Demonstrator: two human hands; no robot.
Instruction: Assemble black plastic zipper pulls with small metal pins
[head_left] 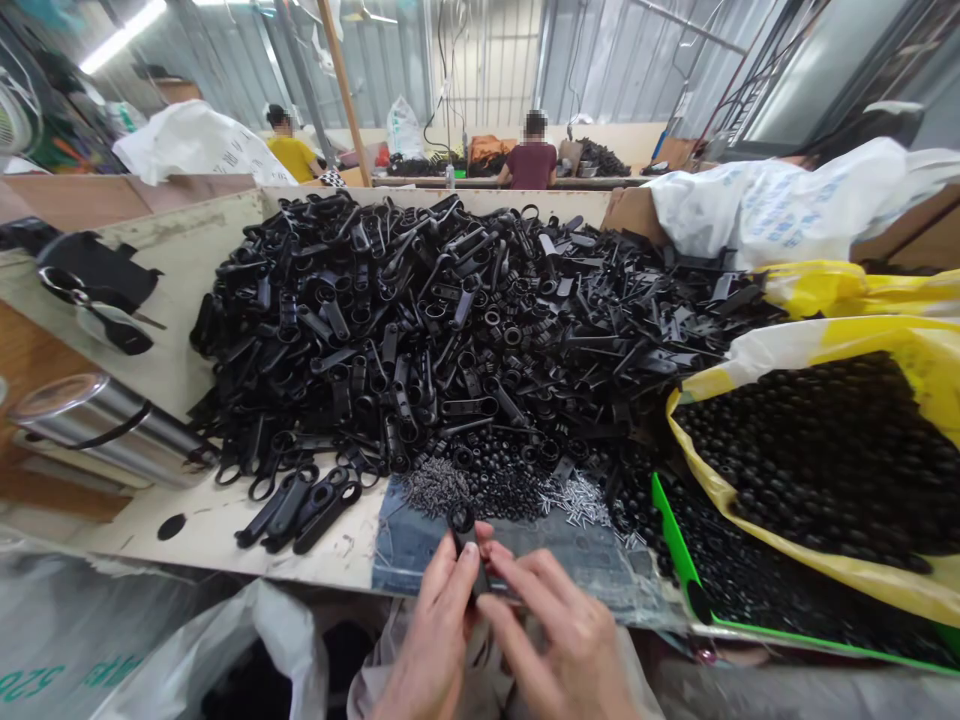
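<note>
My left hand [435, 630] and my right hand [562, 635] meet at the near table edge, both pinched on one black plastic strap piece [463, 530] with a ring at its top end. The piece stands upright between the fingers above a patch of blue denim cloth [409, 555]. Just beyond lie small metal pins [435, 487] and small black rings [499, 490]. Behind them rises a big heap of black plastic strap parts [450, 320].
A yellow bag of small black round parts [832, 450] sits at right over a green tray [667, 530]. A steel cylinder [105, 425] lies at left. White sacks [772, 205] are at back right. Two people sit at a far table. Plastic bags hang below the edge.
</note>
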